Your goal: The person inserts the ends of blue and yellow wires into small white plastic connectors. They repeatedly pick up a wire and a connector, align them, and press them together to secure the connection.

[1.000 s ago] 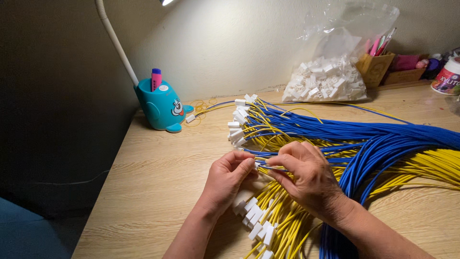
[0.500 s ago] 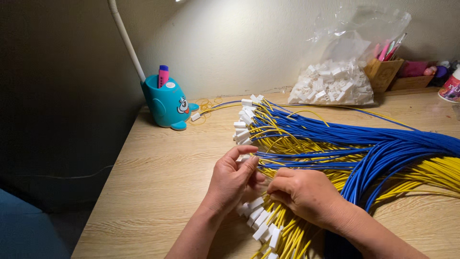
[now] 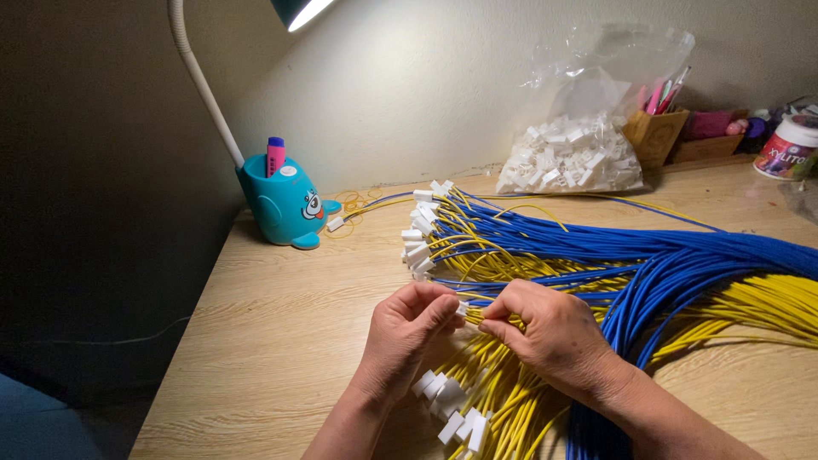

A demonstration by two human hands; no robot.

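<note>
Pinching one small white plastic connector [image 3: 461,308] between our left hand [image 3: 407,334] fingertips.
Right hand [image 3: 552,336] fingers curled, gripping thin yellow wires [image 3: 511,400]; count unreadable.

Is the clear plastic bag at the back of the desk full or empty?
Partly full. The clear plastic bag holds a heap of white connectors in its lower part; its upper part is loose and empty.

The desk [image 3: 281,324] is pale wood-grain laminate with a matt, smooth face. The yellow wires [image 3: 511,400] and blue wires [image 3: 648,255] wear slick plastic insulation with a faint sheen, ending in matt white plastic connectors [image 3: 417,243]. The bag [image 3: 588,111] is clear, crinkled glossy film. The teal lamp base [image 3: 285,209] is smooth, shiny plastic.
</note>
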